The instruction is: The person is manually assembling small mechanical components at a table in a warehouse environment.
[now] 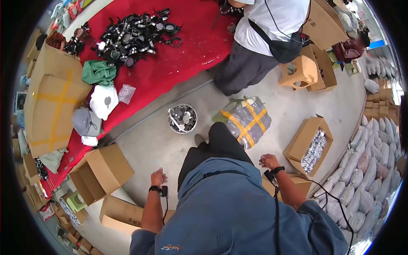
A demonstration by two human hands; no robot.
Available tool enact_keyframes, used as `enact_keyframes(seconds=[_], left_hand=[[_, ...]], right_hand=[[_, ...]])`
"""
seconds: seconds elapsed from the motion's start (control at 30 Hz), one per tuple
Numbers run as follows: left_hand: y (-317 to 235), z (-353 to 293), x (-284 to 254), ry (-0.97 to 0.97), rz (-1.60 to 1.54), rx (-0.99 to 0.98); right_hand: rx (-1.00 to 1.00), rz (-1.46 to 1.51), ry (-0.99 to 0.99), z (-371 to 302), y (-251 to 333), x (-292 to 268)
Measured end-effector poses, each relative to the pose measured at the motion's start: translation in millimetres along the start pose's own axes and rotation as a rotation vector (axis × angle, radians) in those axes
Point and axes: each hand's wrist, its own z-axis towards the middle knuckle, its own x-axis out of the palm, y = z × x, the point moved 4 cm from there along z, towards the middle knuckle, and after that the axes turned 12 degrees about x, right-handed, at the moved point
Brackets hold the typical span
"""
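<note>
My left hand point(159, 176) hangs low beside my left leg, its fingers loosely bent and apart, with nothing seen in it. On the other side, my right hand point(269, 161) is held out past my right thigh, fingers partly curled and apart, also holding nothing that shows. Both wrists carry black bands with small cabled devices. An open cardboard box point(295, 142) of silver-wrapped pieces stands beyond my right hand. Ahead of my feet is a white bucket point(183, 132) filled with round metal and dark pieces. To its right lies a grey parcel point(250, 121) with yellow tape.
A red-covered table point(191, 51) bears a heap of black pieces with round shiny faces point(127, 40). A person in a white shirt point(261, 34) stands at it, near an orange stool point(298, 72). Open boxes point(112, 165) sit left; stacked white sacks point(361, 170) line the right.
</note>
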Motion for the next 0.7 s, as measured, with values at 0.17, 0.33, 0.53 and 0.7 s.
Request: enact_keyframes(seconds=[0.17,0.33,0.53,0.7], left_hand=[[-96.5,12.9,55.4,0.018,-0.077,0.238],[-159.3,19.0,73.9,0.097,-0.009,0.337],[-240.1,27.9,117.4,0.165,0.01,0.439],[-347.9,80.0,179.7,0.262,0.358,0.685]], right_hand=[[0.048,-0.079,-0.018,10.4,13.3,-28.0],[0.059,-0.298,0.117,16.1,68.1,-18.7],[-0.157,-0.993,0.479,37.4,72.2,-55.2],[-0.743,-1.152,0.122,57.5,169.9,-96.2]])
